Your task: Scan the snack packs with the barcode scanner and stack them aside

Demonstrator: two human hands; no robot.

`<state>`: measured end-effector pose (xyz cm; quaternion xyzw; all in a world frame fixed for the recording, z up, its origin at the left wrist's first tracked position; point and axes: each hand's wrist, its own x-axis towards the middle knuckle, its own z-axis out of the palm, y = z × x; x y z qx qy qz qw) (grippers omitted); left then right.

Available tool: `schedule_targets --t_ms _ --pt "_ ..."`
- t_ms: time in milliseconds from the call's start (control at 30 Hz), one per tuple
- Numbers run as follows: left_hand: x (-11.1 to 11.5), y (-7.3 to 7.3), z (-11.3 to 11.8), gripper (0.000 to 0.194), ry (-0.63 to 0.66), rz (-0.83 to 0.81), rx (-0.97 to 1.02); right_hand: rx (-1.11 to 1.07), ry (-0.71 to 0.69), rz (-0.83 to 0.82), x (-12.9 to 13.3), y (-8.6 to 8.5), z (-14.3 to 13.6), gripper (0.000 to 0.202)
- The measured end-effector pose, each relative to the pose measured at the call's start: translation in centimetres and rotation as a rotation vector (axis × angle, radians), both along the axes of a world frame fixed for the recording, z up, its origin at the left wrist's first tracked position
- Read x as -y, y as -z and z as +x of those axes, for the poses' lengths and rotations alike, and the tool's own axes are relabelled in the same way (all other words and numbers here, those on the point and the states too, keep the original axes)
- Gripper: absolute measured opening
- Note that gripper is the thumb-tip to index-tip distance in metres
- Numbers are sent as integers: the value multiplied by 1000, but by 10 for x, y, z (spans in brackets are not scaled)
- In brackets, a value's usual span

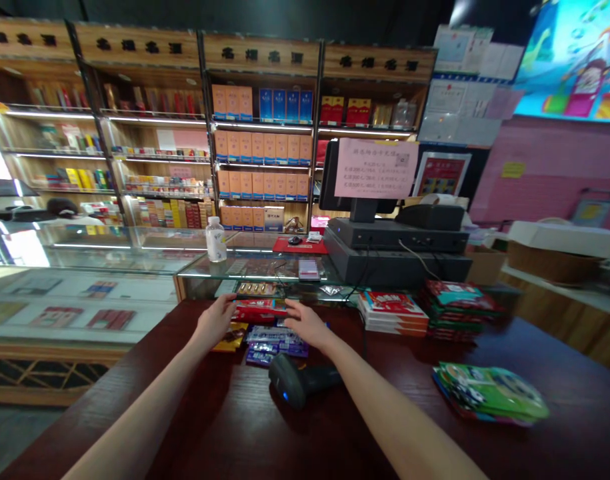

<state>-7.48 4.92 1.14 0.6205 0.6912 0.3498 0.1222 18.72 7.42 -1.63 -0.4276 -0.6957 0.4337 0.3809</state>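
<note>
My left hand [215, 323] is at the left end of a red packet [257, 309], its fingertips near or on the edge. My right hand [307, 325] reaches to the right end of the same packet, fingers apart and bent a little. Purple packets [275, 340] lie below the red one, between my hands. A yellow packet [233, 337] is beside my left hand. Closer to me, a dark barcode scanner [297, 383] with a blue light lies on the brown counter [225, 413], partly behind my right forearm.
Red-and-white boxes [392, 312] and dark red-green packets [455, 310] are stacked on the right. Green packets [492, 393] lie nearer. Behind stand a cash register [397, 243], a glass display counter [249, 265] and a bottle [216, 240].
</note>
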Motion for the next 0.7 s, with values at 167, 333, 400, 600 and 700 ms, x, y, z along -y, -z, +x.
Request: schedule_targets --t_ms 167,333,400,600,700 --pt "9 -3 21 40 43 40 78 -98 25 -10 16 -7 23 64" --pt "14 -4 48 42 111 63 134 -133 98 31 29 -14 51 63" --pt "15 -4 58 42 148 78 152 -135 133 52 33 -14 63 62" --pt "9 6 86 47 363 154 309 -173 197 136 39 -3 97 59" --pt "6 12 96 46 406 171 309 -183 211 165 44 4 109 54"
